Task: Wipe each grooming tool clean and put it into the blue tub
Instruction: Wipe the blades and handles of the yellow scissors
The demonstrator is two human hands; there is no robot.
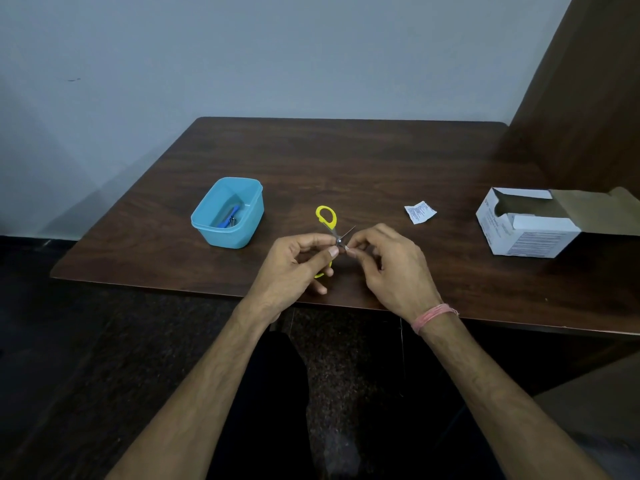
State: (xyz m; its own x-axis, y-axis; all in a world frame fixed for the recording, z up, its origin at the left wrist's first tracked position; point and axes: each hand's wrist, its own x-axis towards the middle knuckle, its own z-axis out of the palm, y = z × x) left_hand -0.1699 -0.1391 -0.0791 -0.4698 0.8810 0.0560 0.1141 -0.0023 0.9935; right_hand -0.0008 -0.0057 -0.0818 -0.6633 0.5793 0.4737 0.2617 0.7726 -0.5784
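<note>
Hands: left hand [294, 261] grips the small yellow-handled metal scissors [329, 233] near the pivot, with one handle loop behind its fingers; right hand [388, 261] pinches a small white wipe [347, 249] against the blades beside the pivot.
Scissors: held just above the near part of the dark brown wooden table [346, 161], blades splayed, one thin tip pointing up and right, the free yellow loop pointing away from the person.
Step in hand: wiping appears under way; the tool is not yet in the tub.
Risk, blades: open edges lie beside the right fingertips [351, 252]; a slip of the wipe could nick them.
Risk, grip: the hold is small and near the pivot; the scissors could twist or drop.
Tub: light blue plastic rectangular tub [211, 220] stands left of the hands, holding a blue-handled tool [231, 216]; sharp tips could snag on it on entry.
Surroundings: torn white sachet [420, 212] lies to the right; open white cardboard box [526, 226] lies farther right.
</note>
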